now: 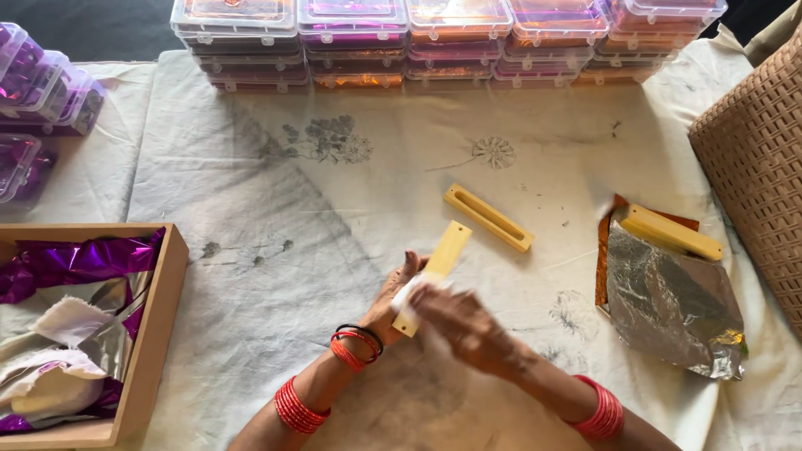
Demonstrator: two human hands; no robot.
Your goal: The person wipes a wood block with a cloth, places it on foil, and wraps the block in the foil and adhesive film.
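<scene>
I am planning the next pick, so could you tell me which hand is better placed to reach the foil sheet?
Probably the right hand: the foil lies on its side, while the left hand holds the bar.

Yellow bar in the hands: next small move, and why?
Probably keep wiping along the yellow bar: the left hand holds its lower end, and the blurred right hand presses a white cloth there, with the upper part uncovered.

Pale yellow wooden stick (434, 271) tilted, lower end wrapped in white cloth (409, 292).
</scene>
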